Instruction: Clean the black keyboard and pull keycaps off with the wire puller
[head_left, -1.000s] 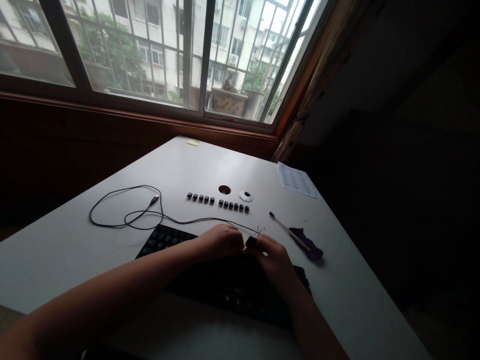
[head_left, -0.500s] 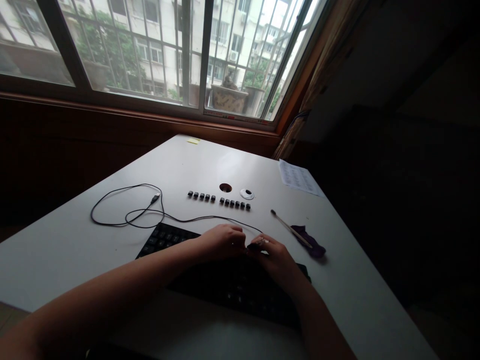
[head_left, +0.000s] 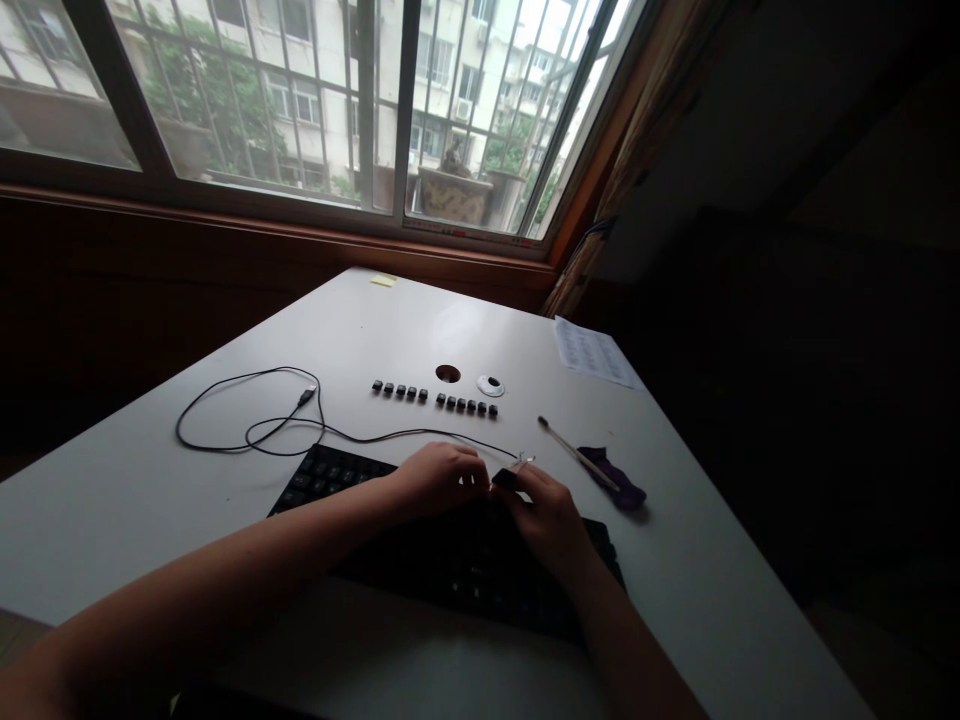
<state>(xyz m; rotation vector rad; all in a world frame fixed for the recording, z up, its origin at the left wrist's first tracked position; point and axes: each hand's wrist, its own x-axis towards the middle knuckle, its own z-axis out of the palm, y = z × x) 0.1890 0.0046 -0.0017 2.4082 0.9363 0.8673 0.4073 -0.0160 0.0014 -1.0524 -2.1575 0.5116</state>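
A black keyboard [head_left: 337, 472] lies on the white table, largely covered by my forearms and hands. My right hand [head_left: 551, 512] is closed over its upper right part, pinching a keycap puller [head_left: 507, 479] with a dark body and thin shiny wires that point up and away. Just beside it, my left hand [head_left: 435, 480] has its fingers curled, the tips close to the puller; whatever they pinch is too small to make out. Beyond the keyboard, several loose black keycaps [head_left: 401, 391] stand in two short rows.
The keyboard's cable [head_left: 375, 440] loops leftward to a USB plug [head_left: 307, 396]. On the right, a thin brush [head_left: 562, 440] rests on a dark purple cloth [head_left: 626, 485]. Behind are a table hole [head_left: 448, 374], a white ring [head_left: 490, 385], printed paper [head_left: 596, 352] and yellow notes [head_left: 384, 280].
The keycap puller has tilted in my right hand, its wires now standing up more visibly. My left fingers have shifted slightly; the view has moved a little.
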